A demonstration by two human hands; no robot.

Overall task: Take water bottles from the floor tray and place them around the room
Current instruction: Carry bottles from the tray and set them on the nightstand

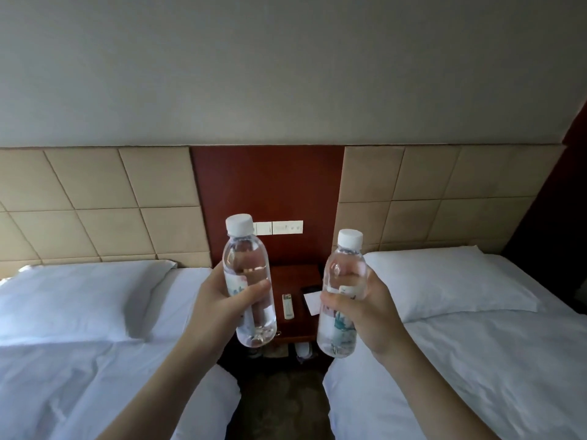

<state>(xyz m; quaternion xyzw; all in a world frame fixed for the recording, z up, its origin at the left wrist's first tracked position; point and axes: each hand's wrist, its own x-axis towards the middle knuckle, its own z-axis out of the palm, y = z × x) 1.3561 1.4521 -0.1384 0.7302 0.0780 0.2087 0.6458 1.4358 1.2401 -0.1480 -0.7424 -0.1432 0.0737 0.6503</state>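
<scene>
Each hand is closed around one upright bottle: left hand (222, 300) holds the left bottle (246, 281), right hand (365, 312) the right bottle (341, 296). The counter (295, 325) lies straight ahead, below and between them.

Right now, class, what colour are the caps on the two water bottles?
White, on both the left bottle's cap and the right bottle's cap; the head view shows them clearly.

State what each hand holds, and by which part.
The left hand grips one water bottle around its labelled middle; the right hand grips another bottle likewise.
</scene>
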